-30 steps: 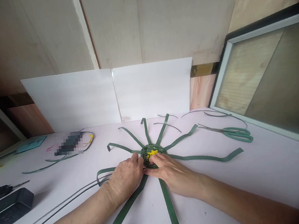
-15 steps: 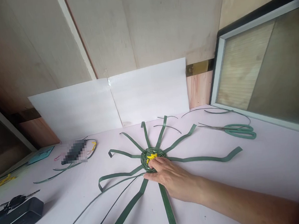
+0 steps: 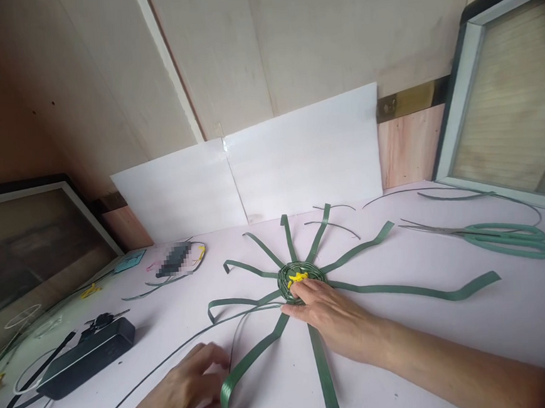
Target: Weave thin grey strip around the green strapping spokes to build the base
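Note:
A round woven base (image 3: 284, 277) of thin green strands lies on the table, with yellow ties at its centre and several flat green plastic straps (image 3: 324, 376) spreading outward like spokes. My right hand (image 3: 325, 307) grips its near edge, fingers over the top and thumb at the rim. Two thin green strands come out by that thumb. One long strand (image 3: 171, 349) runs down to the lower left; the other thin strand (image 3: 236, 336) bends down to my left hand (image 3: 195, 383), whose curled fingers close on it beside a bent strap. Those fingertips are partly hidden.
Green-handled scissors (image 3: 506, 239) lie at the right, near cut strand pieces (image 3: 333, 226). A black box-shaped device (image 3: 91, 356) with keys (image 3: 103, 323) sits at the left. White panels (image 3: 301, 154) lean on the wall; framed glass panes (image 3: 462, 98) stand at both sides.
My left hand has come in from the bottom edge to the thin strand, which now curves more sharply. My right hand keeps its grip on the base. The camera view has shifted left.

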Available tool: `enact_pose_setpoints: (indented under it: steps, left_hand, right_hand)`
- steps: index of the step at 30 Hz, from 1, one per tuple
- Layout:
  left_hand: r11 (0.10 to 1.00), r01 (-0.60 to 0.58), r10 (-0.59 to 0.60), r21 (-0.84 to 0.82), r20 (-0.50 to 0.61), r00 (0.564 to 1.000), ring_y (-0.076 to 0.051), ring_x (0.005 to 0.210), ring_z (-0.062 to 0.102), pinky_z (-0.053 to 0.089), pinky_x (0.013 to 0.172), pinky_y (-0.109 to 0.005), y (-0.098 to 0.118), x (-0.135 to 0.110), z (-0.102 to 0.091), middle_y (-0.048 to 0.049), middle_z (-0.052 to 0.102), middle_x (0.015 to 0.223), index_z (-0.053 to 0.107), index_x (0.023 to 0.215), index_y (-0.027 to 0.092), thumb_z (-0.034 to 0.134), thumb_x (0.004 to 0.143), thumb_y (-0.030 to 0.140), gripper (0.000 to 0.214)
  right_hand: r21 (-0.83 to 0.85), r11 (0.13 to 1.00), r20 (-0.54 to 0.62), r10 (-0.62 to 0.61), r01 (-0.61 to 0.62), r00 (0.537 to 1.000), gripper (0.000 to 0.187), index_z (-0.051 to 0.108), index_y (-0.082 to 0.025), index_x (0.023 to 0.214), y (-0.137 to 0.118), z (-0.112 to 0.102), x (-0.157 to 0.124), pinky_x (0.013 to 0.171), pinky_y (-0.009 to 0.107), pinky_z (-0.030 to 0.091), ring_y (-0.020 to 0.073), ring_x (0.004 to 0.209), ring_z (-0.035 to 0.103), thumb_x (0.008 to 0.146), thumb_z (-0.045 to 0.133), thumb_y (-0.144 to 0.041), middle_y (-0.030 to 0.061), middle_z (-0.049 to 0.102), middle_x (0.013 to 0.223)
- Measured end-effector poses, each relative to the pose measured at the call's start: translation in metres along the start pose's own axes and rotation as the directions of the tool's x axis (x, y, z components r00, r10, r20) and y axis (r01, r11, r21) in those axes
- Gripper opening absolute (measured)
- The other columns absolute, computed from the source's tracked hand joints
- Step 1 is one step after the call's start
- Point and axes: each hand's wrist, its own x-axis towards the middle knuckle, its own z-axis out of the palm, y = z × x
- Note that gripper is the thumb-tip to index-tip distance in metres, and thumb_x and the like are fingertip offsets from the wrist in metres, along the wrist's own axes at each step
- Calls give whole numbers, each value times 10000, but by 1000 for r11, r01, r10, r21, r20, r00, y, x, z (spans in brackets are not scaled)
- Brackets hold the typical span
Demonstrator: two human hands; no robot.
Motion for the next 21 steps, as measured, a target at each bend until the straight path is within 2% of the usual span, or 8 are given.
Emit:
enact_pose_setpoints:
  steps: [2, 5, 8, 10, 12, 16, 21]
  left_hand:
    - [994, 27, -29, -103, -16, 999, -161, 931, 586, 482, 840, -241, 2, 24, -3, -51, 613, 1087, 609, 897, 234, 407, 935, 264, 207]
    - [964, 179, -205, -195, -121, 971, -147, 777, 564, 476, 725, -250, -4, 53, 4, -24, 630, 905, 567, 1001, 217, 380, 932, 254, 203]
    - [933, 289, -331, -213, -198, 923, -134, 671, 525, 439, 643, -243, -9, 72, 19, 4, 612, 788, 571, 972, 194, 440, 882, 242, 166]
    - [925, 315, -357, -212, -201, 912, -130, 666, 527, 430, 641, -237, -9, 80, 27, 11, 616, 769, 594, 925, 186, 485, 842, 227, 143]
    - [935, 316, -342, -164, -171, 924, -130, 675, 540, 427, 649, -234, -5, 86, 31, 13, 625, 760, 621, 910, 185, 517, 811, 210, 146]
    - [962, 270, -263, 37, -131, 956, -135, 690, 556, 417, 655, -239, 3, 91, 31, 2, 642, 775, 630, 861, 182, 489, 802, 139, 159]
    - [984, 116, -95, 138, -152, 984, -144, 737, 570, 451, 670, -250, -5, 89, 33, -15, 630, 833, 591, 822, 183, 416, 801, 72, 209]
  right_hand:
    - [9, 1000, -1, 9, -9, 1000, 737, 605, -211, 1236, -1, -1, 1, 902, 389, 450, 236, 1021, 473, 635, 380, 152, 92, 477, 1050]
    - [12, 1000, 2, 18, -18, 1000, 702, 616, -214, 1218, -2, -3, 2, 880, 386, 452, 236, 999, 476, 650, 396, 135, 90, 479, 1034]
    - [14, 1000, 5, 17, -17, 1000, 693, 624, -213, 1208, -2, -4, 3, 863, 381, 449, 235, 985, 475, 652, 401, 136, 91, 482, 1025]
    - [18, 1000, 5, 12, -12, 1000, 716, 615, -216, 1227, -1, -4, 3, 866, 377, 445, 234, 991, 472, 647, 398, 143, 92, 484, 1029]
    - [18, 1000, 4, 7, -7, 1000, 740, 600, -221, 1253, 0, -3, 2, 876, 379, 443, 236, 1003, 466, 646, 392, 149, 93, 484, 1037]
    - [11, 1000, -4, -3, 3, 1000, 740, 596, -219, 1258, 1, -1, 2, 886, 395, 448, 243, 1012, 462, 649, 391, 148, 93, 482, 1033]
    - [18, 1000, -12, -10, 10, 1000, 755, 611, -228, 1239, 1, -1, 1, 883, 383, 460, 238, 1016, 478, 635, 383, 165, 88, 480, 1027]
